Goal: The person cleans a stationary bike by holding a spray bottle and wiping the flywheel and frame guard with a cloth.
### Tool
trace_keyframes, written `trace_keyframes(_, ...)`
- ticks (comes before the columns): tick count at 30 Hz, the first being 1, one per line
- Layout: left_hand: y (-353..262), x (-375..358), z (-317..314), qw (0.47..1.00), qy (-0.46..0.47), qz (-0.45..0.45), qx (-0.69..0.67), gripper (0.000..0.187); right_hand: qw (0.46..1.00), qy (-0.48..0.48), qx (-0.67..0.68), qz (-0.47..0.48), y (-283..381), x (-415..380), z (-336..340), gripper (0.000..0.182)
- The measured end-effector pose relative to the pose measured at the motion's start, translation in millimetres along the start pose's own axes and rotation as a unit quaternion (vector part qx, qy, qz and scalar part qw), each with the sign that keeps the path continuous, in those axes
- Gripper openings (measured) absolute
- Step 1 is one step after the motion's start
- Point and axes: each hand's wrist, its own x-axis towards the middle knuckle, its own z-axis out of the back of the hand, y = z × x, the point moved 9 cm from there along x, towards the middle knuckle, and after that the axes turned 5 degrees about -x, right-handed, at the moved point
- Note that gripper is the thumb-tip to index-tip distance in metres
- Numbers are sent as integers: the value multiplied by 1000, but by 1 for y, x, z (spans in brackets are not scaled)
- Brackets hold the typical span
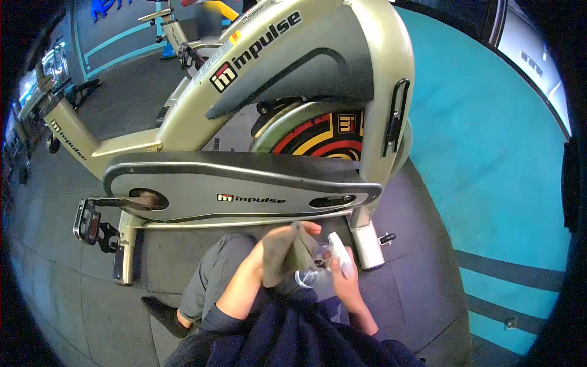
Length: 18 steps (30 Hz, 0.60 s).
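Note:
My left hand [310, 228] is closed on a grey-green cloth [282, 258], which drapes over the palm and hides most of the fingers. Close beside it, my right hand [346, 280] grips a spray bottle by its white trigger head [340, 252]. The clear body of the spray bottle [313, 278] tilts toward the cloth, and the cloth's edge overlaps it in this view. Both hands are low in front of my body, just short of the long grey side cover [183, 189] of an exercise bike.
The exercise bike's frame [140, 142] spans the view, with a pedal [92, 226] at left and a flywheel [318, 131] behind the cover. My bent leg [214, 269] rests on dark floor tiles [110, 312]. Turquoise flooring [471, 134] lies right. Another bike [174, 33] stands behind.

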Motion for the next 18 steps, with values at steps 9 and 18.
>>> trace_keyframes(9, 28, 9, -18, 983, 95, -96, 123, 39, 988, 38, -99, 112, 13, 13, -12, 66)
trace_keyframes(18, 34, 9, -2, 991, 38, -60, 109, 38, 994, 33, -47, 93, 59, 8, 11, 62)
